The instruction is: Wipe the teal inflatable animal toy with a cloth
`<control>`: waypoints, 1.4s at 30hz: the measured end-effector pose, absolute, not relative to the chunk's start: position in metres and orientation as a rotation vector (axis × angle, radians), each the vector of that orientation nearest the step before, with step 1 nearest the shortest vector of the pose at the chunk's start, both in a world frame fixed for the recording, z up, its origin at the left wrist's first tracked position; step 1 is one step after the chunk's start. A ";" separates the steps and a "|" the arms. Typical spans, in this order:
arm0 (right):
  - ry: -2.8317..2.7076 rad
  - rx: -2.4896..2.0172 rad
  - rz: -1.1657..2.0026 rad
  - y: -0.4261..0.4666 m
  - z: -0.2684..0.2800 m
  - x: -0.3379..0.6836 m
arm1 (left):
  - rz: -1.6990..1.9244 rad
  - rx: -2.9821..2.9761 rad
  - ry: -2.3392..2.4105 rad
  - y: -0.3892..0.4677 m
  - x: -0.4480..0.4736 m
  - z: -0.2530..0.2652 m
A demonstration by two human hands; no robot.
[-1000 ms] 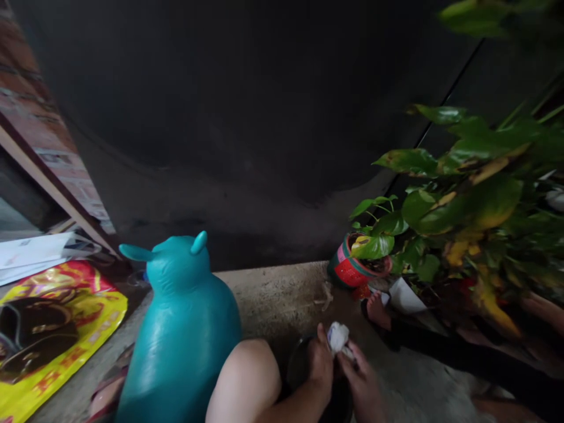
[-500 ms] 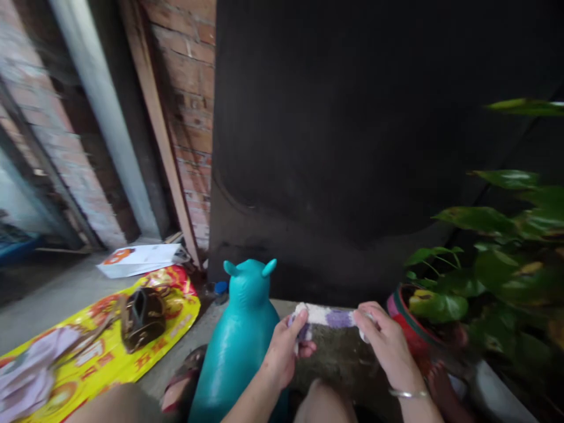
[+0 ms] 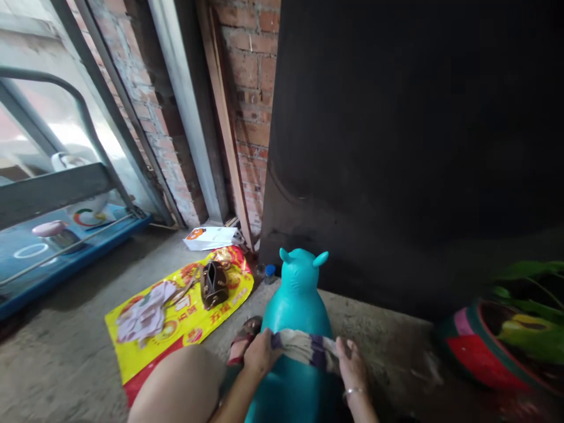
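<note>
A brown bag (image 3: 214, 284) lies on a yellow mat (image 3: 176, 320); a red pot (image 3: 484, 346) stands right.

Teal animal toy (image 3: 296, 329), white cloth (image 3: 304, 345) (purple-banded), yellow-and-red mat (image 3: 176, 320), red-green-pink striped pot (image 3: 471, 346), red brick wall (image 3: 251, 88).

The animal toy (image 3: 296, 305) is smooth teal plastic or rubber with a soft shine. The cloth (image 3: 304, 346) lying across it is a fuzzy, matt fabric with a purple stripe. The mat (image 3: 185, 320) on the floor is glossy printed plastic. The bag (image 3: 214, 284) on it looks like dark, slightly shiny leather. The floor (image 3: 61, 352) is rough, matt concrete, the wall (image 3: 253, 76) coarse red brick, and the pot (image 3: 473, 346) glossy painted material.
</note>
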State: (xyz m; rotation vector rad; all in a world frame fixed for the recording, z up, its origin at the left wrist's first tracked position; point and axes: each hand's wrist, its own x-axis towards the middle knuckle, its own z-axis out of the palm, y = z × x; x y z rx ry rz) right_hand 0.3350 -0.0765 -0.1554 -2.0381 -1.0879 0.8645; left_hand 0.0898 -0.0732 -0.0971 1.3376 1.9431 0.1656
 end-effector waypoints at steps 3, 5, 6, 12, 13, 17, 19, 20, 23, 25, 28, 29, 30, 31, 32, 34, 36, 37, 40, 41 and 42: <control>-1.346 -1.953 0.752 -0.092 -0.165 0.328 | 0.124 1.420 1.994 -0.071 0.091 -0.105; -1.537 -1.854 0.748 -0.094 -0.167 0.321 | 0.121 1.451 2.002 -0.068 0.091 -0.108; -1.621 -1.815 0.744 -0.092 -0.169 0.317 | 0.124 1.463 2.003 -0.066 0.091 -0.110; -1.892 -1.790 0.661 -0.074 -0.182 0.303 | 0.183 1.538 2.104 -0.065 0.083 -0.128; -1.915 -1.795 0.650 -0.072 -0.184 0.304 | 0.207 1.554 2.123 -0.067 0.082 -0.131; -1.975 -1.780 0.629 -0.070 -0.185 0.309 | 0.299 1.593 2.147 -0.069 0.077 -0.142; -1.994 -1.752 0.632 -0.073 -0.185 0.312 | 0.323 1.597 2.149 -0.068 0.076 -0.145; -2.003 -1.737 0.635 -0.075 -0.186 0.313 | 0.335 1.611 2.142 -0.067 0.076 -0.146; -2.015 -1.712 0.641 -0.077 -0.188 0.314 | 0.362 1.694 2.091 -0.064 0.076 -0.145; -2.004 -1.716 0.645 -0.074 -0.190 0.312 | 0.362 1.742 2.057 -0.064 0.076 -0.142; -1.971 -1.718 0.674 -0.061 -0.188 0.311 | 0.355 1.787 2.019 -0.065 0.075 -0.139; -1.956 -1.710 0.690 -0.057 -0.185 0.311 | 0.354 1.799 2.012 -0.067 0.075 -0.138; -1.939 -1.694 0.709 -0.053 -0.181 0.311 | 0.354 1.811 2.006 -0.068 0.075 -0.138; -1.921 -1.670 0.729 -0.049 -0.175 0.312 | 0.356 1.823 2.003 -0.070 0.076 -0.138; -1.905 -1.637 0.752 -0.046 -0.169 0.313 | 0.360 1.843 1.994 -0.073 0.077 -0.138; -1.877 -1.556 0.800 -0.044 -0.153 0.315 | 0.363 1.913 1.950 -0.078 0.081 -0.139; -1.850 -1.484 0.848 -0.044 -0.135 0.314 | 0.356 1.985 1.892 -0.081 0.085 -0.140; -1.837 -1.460 0.869 -0.045 -0.127 0.313 | 0.357 2.008 1.872 -0.082 0.088 -0.140; -1.803 -1.415 0.906 -0.050 -0.108 0.303 | 0.412 2.021 1.888 -0.081 0.095 -0.136; -1.798 -1.403 0.910 -0.052 -0.104 0.298 | 0.448 2.026 1.906 -0.081 0.097 -0.135; -1.795 -1.390 0.912 -0.054 -0.101 0.293 | 0.487 2.039 1.912 -0.081 0.098 -0.134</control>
